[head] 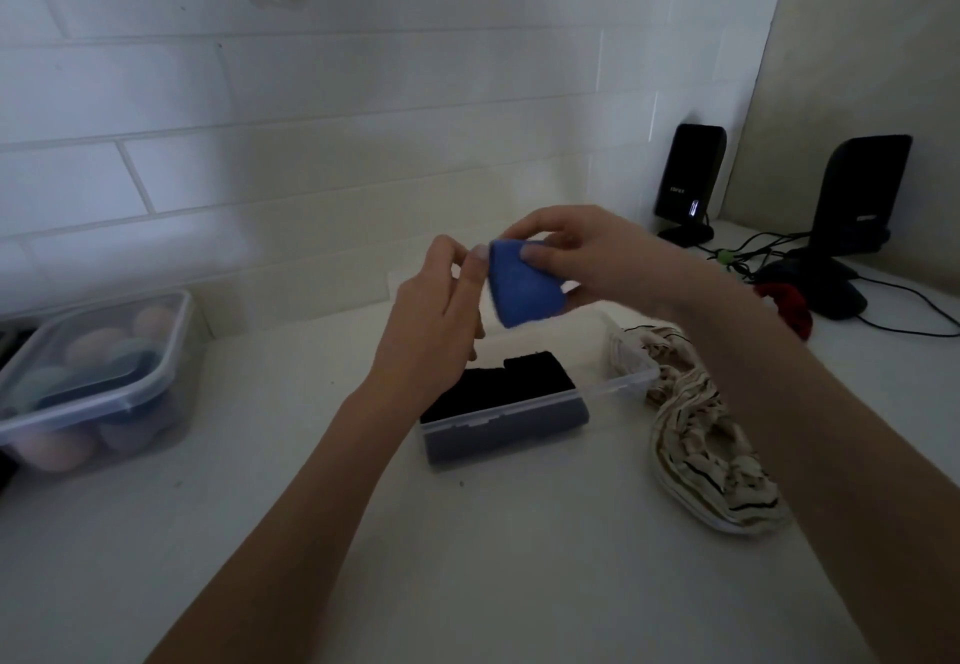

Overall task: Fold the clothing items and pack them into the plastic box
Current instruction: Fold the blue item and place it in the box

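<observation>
Nearest the camera, two bare forearms reach forward over a white counter [291,549]. Below and to the right of the right hand [587,253] lies a crumpled striped cloth [701,435], cream with thin dark lines, its upper end touching the right end of the box [631,378].

The box is clear plastic and sits on the counter directly under both hands. A folded black item [511,387] fills its left part; the right part of the box shows bare plastic.

Above the box, the hands meet around a small blue cloth [522,285], held in the air clear of the box. The right hand grips it from the right, thumb pressed on its upper front and fingers curled behind and over its top. The left hand [441,315] is just beside it on the left, fingers loosely bent, with fingertips at the cloth's upper left edge; whether they pinch it or only touch it I cannot tell, as the frame is blurred there.

Well to the left of the left hand stands a second clear tub [111,393], lidded, with pale rounded things inside. Beyond and to the right of the right hand sit a red cloth [787,300], tangled cables [748,253] and two black speakers [688,180]. A white tiled wall [311,118] stands behind everything.
</observation>
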The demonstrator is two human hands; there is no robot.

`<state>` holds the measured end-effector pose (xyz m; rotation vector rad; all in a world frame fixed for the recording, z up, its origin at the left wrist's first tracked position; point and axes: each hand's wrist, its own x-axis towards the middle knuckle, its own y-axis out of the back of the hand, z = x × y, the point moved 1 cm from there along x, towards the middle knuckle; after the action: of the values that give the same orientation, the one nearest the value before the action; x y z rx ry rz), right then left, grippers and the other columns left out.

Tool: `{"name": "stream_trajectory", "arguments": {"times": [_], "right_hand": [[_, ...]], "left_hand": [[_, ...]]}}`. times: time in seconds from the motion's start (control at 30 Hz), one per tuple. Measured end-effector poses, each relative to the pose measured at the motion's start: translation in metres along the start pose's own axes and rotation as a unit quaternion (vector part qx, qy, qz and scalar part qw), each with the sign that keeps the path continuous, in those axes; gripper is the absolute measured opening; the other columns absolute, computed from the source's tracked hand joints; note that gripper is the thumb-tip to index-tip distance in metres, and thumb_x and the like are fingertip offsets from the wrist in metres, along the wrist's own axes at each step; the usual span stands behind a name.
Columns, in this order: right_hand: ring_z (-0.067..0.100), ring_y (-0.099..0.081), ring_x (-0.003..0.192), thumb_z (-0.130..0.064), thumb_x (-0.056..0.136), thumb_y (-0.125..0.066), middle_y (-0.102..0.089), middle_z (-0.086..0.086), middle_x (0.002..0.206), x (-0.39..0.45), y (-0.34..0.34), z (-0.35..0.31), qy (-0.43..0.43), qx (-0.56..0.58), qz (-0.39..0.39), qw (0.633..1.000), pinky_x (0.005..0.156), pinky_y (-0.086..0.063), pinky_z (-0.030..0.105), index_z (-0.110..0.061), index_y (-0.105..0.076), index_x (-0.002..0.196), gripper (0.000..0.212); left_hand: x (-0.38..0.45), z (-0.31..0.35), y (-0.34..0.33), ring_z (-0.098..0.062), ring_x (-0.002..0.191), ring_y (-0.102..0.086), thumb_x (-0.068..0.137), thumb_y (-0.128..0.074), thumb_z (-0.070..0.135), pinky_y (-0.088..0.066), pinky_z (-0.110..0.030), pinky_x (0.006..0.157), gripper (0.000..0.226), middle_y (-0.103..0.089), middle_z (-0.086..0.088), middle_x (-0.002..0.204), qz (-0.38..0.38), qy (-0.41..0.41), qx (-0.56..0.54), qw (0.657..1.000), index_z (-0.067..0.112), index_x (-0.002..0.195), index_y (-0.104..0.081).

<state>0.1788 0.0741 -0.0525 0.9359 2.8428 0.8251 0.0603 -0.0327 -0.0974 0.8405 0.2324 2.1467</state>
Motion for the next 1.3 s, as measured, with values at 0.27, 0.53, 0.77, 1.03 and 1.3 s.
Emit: {"name": "stream_trajectory", "arguments": {"times": [0.27, 0.53, 0.77, 1.03, 1.3], "right_hand": [[0.031, -0.068, 0.093, -0.015, 0.090, -0.059, -0.065, 0.011, 0.101, -0.012, 0.027, 0.018, -0.139, -0.206, -0.100, 0.963, 0.075, -0.060, 0.035, -0.019, -0.059, 0.094, 0.006], [0.019, -0.065, 0.076, -0.010, 0.083, -0.066, -0.060, 0.000, 0.092, -0.010, 0.007, 0.011, -0.137, -0.382, -0.133, 0.904, 0.065, -0.055, 0.026, -0.020, -0.056, 0.087, 0.015], [0.023, -0.060, 0.093, -0.008, 0.078, -0.069, -0.063, 0.006, 0.102, -0.006, -0.014, 0.014, -0.149, -0.478, -0.111, 0.859, 0.074, -0.053, 0.029, -0.008, -0.062, 0.093, 0.016], [0.023, -0.051, 0.077, -0.002, 0.078, -0.061, -0.053, 0.005, 0.091, -0.009, -0.022, 0.009, -0.126, -0.550, -0.052, 0.824, 0.063, -0.039, 0.031, -0.014, -0.060, 0.080, 0.012], [0.024, -0.056, 0.106, -0.007, 0.085, -0.057, -0.058, 0.002, 0.118, -0.020, -0.013, 0.000, -0.151, -0.566, -0.038, 0.810, 0.078, -0.034, 0.031, -0.020, -0.059, 0.117, 0.034]], "left_hand": [[-0.005, 0.000, -0.004, -0.020, 0.060, -0.060, 0.094, -0.044, 0.037, -0.052, -0.037, 0.062, 0.022, -0.062, 0.001, 0.064, -0.087, -0.076, 0.199, 0.973, 0.019, 0.087, -0.054], [-0.003, -0.005, -0.009, -0.008, 0.057, -0.052, 0.093, -0.048, 0.035, -0.042, -0.025, 0.061, 0.015, -0.052, 0.015, 0.061, -0.144, -0.083, 0.239, 0.957, 0.023, 0.087, -0.055], [-0.002, -0.006, -0.010, -0.004, 0.064, -0.050, 0.086, -0.059, 0.042, -0.045, -0.024, 0.064, 0.019, -0.052, 0.019, 0.072, -0.262, -0.091, 0.269, 0.922, 0.034, 0.099, -0.071], [-0.002, -0.010, -0.011, -0.005, 0.066, -0.051, 0.083, -0.062, 0.039, -0.047, -0.027, 0.066, 0.019, -0.056, 0.016, 0.076, -0.268, -0.082, 0.267, 0.922, 0.029, 0.095, -0.073], [-0.002, -0.009, -0.011, -0.005, 0.064, -0.050, 0.084, -0.063, 0.036, -0.043, -0.021, 0.063, 0.020, -0.056, 0.013, 0.078, -0.279, -0.079, 0.267, 0.919, 0.027, 0.099, -0.073]]}}
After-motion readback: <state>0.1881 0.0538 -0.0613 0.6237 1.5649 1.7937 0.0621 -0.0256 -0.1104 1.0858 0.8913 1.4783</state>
